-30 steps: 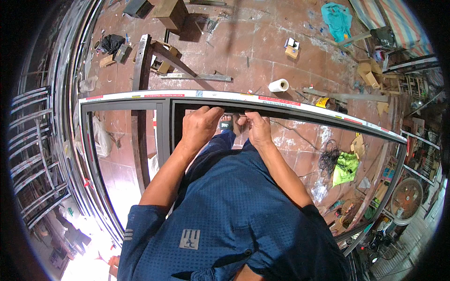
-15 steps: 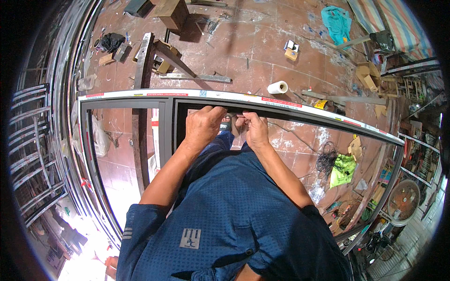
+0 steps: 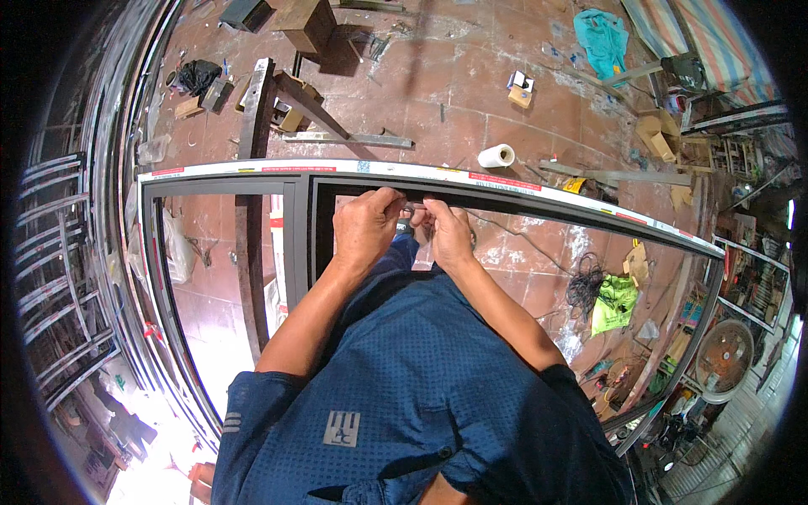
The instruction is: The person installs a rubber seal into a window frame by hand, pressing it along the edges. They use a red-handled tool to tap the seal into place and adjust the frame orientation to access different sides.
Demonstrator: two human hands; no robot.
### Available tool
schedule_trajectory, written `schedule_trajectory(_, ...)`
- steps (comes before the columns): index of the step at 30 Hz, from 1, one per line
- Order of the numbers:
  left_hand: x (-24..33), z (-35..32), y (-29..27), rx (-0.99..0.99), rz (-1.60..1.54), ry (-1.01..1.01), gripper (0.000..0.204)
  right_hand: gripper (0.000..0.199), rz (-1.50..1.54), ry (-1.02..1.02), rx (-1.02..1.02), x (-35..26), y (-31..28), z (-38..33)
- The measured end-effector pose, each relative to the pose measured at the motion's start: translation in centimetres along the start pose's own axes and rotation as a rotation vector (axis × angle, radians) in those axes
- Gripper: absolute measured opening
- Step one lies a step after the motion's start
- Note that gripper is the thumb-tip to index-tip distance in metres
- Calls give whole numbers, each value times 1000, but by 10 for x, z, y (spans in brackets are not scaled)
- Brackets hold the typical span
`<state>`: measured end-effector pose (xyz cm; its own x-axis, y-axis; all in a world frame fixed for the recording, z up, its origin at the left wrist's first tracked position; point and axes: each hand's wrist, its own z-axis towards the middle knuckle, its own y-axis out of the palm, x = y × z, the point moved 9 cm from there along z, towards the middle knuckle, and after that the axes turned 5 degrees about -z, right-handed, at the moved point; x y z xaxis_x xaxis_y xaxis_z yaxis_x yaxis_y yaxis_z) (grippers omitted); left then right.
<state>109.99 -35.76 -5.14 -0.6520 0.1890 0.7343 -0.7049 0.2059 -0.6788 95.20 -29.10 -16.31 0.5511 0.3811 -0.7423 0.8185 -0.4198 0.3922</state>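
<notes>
Nearest: my blue short-sleeved shirt (image 3: 404,396) fills the bottom of the view, both bare forearms running up and away from it.

My left hand (image 3: 366,227) and right hand (image 3: 446,234) sit side by side, nearly touching, at the inner edge of the top rail of the large dark grey aluminium window frame (image 3: 539,195). Left fingers are curled together over the rail edge, clamped on it. Right fingers are pinched together on a thin dark strip (image 3: 414,204) that shows between the two hands, right against the rail; whether it is a gasket or part of the profile, I can't tell, too small.

The frame stands in front of me, rail bending left to right across the middle, with a vertical mullion (image 3: 299,244) just left of my left hand and a white protective film (image 3: 252,169) with red marks along the rail's far face.

Step in hand, as I judge it: pressing or seating that strip into the rail's groove. The next move likely calls for keeping the left hand steady as anchor and sliding the right pinch along the rail, with even pressure.

Farther: red tiled floor (image 3: 471,101), a white tape roll (image 3: 497,156) beyond the rail, a green bag (image 3: 614,301) at right, a teal cloth (image 3: 603,38) far right.
</notes>
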Motion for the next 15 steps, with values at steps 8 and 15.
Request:
schedule_trajectory(8, 12, 0, -8, -16, -47, 7, 6, 23, -36, 0, 44, 22, 4, 12)
schedule_trajectory(15, 8, -12, 0, 73, -37, 48, 17, 18, -41, -15, 48, 11, 13, -9)
